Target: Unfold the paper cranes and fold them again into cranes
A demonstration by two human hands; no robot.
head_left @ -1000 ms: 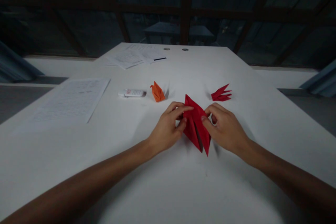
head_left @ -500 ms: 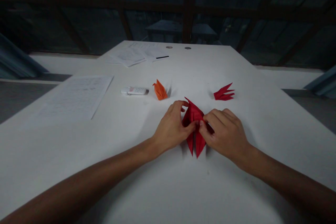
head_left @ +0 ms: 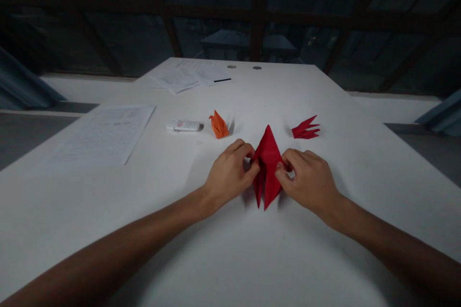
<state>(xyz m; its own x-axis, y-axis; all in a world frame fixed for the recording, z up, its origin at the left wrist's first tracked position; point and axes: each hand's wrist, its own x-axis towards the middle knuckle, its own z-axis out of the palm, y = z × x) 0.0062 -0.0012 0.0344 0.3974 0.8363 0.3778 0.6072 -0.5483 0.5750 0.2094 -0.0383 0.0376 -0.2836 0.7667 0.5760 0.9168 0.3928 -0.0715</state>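
A folded red origami paper [head_left: 269,156] is held just above the white table, its single point facing away and two split points facing me. My left hand [head_left: 232,169] pinches its left edge between thumb and fingers. On the opposite edge, my right hand [head_left: 306,177] grips the paper the same way. Beyond my left hand stands a small orange origami bird [head_left: 219,124]. A smaller red origami piece [head_left: 305,128] with several thin points lies past my right hand.
A white tube-like item [head_left: 183,125] with print lies left of the orange bird. Printed sheets [head_left: 104,132] rest at the left, with more papers [head_left: 183,76] and a black pen-like stick [head_left: 222,80] farther back. Two round discs [head_left: 257,67] are near the table's far edge.
The red paper has turned, so its far flap now lies broad and flat toward me with the point up. My hands have moved apart to its two side edges.
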